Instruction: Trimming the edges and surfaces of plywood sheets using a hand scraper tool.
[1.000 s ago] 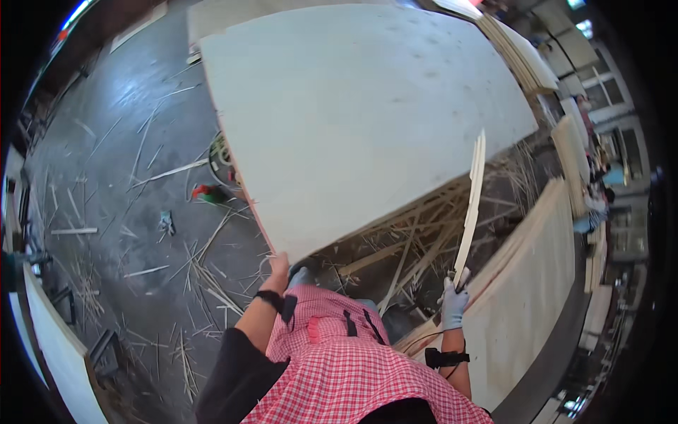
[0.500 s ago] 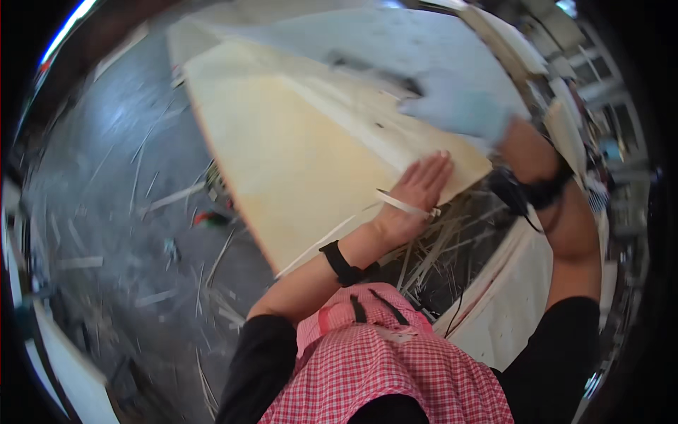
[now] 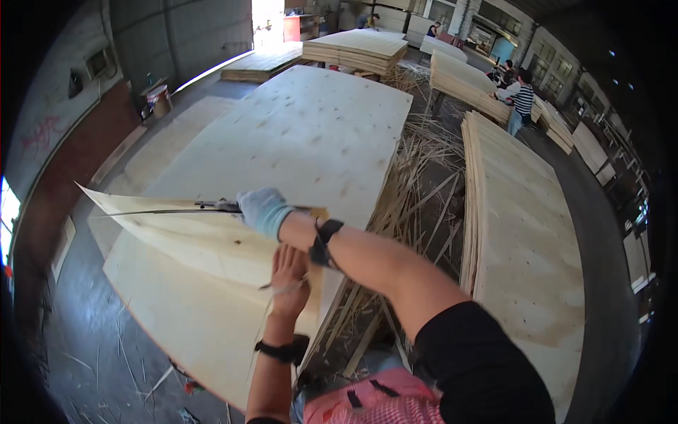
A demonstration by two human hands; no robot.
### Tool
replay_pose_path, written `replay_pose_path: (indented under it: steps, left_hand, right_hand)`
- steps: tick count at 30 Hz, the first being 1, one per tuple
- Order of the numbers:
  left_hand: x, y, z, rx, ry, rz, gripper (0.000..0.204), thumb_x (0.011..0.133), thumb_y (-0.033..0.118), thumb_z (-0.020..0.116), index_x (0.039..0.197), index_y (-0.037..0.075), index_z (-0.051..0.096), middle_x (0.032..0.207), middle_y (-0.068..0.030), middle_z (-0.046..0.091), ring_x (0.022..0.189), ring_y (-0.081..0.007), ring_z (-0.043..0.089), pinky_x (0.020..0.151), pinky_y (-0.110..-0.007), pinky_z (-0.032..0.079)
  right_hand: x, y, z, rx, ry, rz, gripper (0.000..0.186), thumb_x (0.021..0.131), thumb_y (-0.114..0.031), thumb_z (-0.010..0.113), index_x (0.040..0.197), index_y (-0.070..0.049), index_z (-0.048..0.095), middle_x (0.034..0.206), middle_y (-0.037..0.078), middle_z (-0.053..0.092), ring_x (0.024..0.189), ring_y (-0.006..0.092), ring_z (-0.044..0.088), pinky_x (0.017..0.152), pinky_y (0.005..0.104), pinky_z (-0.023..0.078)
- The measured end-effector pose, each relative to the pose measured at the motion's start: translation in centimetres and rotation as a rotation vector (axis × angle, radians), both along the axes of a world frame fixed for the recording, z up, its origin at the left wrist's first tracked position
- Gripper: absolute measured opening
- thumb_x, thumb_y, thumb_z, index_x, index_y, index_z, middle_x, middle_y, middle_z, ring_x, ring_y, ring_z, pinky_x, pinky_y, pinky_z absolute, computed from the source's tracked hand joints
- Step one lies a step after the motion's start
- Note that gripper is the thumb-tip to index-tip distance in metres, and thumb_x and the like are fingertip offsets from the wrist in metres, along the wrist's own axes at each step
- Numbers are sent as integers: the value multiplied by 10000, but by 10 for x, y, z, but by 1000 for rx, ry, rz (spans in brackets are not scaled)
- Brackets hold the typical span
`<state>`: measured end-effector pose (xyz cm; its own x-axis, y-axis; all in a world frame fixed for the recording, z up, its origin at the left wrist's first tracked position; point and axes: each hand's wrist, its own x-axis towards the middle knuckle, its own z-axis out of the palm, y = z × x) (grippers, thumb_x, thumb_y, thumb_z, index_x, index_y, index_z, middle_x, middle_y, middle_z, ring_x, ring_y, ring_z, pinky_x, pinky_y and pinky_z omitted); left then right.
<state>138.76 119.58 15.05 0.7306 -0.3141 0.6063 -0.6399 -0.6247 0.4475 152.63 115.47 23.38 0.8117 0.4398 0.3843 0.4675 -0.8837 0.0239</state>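
A thin pale wood veneer sheet (image 3: 176, 244) lies across the large stack of boards in front of me, its far left corner curling up. My left hand (image 3: 289, 279), bare, presses flat on the sheet near its right edge with the fingers stretched out. Around that hand runs a thin pale band. My right hand (image 3: 263, 212), in a light knitted glove, is just beyond the left one, closed on a dark, slim metal tool (image 3: 220, 205). The tool points left along the far edge of the sheet. Its exact kind is unclear, and the glove covers its grip.
Beyond the sheet stretches a broad knotty wood panel (image 3: 318, 120). A tall veneer stack (image 3: 526, 233) stands at the right. Between them, offcut strips (image 3: 424, 184) litter the floor. More board stacks (image 3: 357, 48) stand farther back, and a person in a striped top (image 3: 521, 99) works there.
My view has swung up and right, bringing the hall into sight. The right hand has carried the tool left, across in front of the left hand. The left hand stays flat on the sheet.
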Motion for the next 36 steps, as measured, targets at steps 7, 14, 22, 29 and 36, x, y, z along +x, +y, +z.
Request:
replay_pose_path:
  steps: [7,14,22,29,36]
  left_hand:
    - [-10,10,-200,-976,422,564,418,948,169,362,1321,-18,365,1297,-132,461,1163,-239,454,987,-368,350]
    - [58,-176,-267,-1379,1515,397,274,913,240,407,1057,52,545,1005,-77,622,867,-197,594,752,-335,451]
    - [88,-429,-161,-1088,1802,-118,296,914,302,400,974,73,578,900,-55,638,771,-174,599,618,-298,496]
    - [284,-575,6,-773,1601,32,416,934,421,372,1076,78,561,1009,-64,608,797,-170,576,556,-295,463]
    - [429,-823,70,-555,1523,-338,432,937,448,409,1172,100,514,1088,-51,564,879,-160,548,600,-292,454]
  right_hand:
    - [45,-319,-28,401,143,-368,423,791,-484,562,823,-67,625,722,164,641,671,347,632,576,459,492]
    - [-158,-724,-65,677,-2,-1096,453,816,-472,551,918,-42,650,786,220,633,739,415,608,642,478,489]
    - [-483,-829,-97,659,20,-2006,525,842,-513,518,919,-10,647,804,239,633,797,408,611,698,451,482]
    - [-424,-776,-64,1147,-115,-2360,513,844,-457,561,1036,15,623,899,256,639,883,325,633,771,368,470]
    - [-371,-817,-48,1336,-509,-2677,540,857,-414,566,996,106,607,904,207,664,821,226,630,700,370,472]
